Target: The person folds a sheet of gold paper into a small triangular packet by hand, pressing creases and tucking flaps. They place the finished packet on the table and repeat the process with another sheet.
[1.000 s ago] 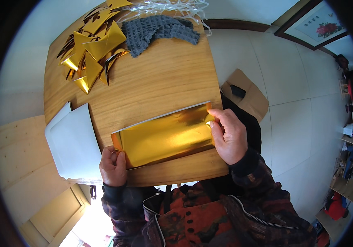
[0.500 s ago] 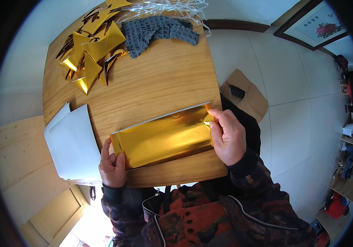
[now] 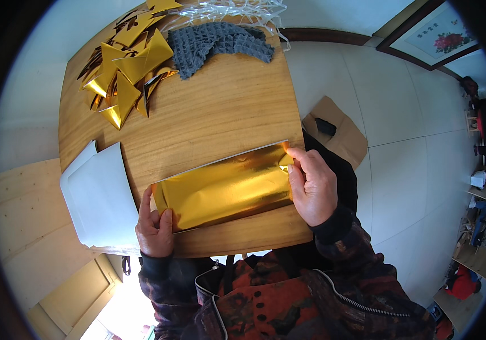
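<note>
Head view shows us bent over a wooden table (image 3: 226,113) with a gold foil sheet (image 3: 226,190) lying flat near its front edge. Our left hand (image 3: 154,226) rests on the sheet's left end, fingers together and pressing down, thumb on the foil. Our right hand (image 3: 312,187) pinches the right end, fingertips clamped on its folded corner. White paper sheets (image 3: 101,195) lie just left.

Bright, even daylight; the gold sheet (image 3: 229,190) throws warm glare. Soft shadows lie on the bench (image 3: 226,113). Fisheye bends straight edges, black vignette rings the sharp picture.
</note>
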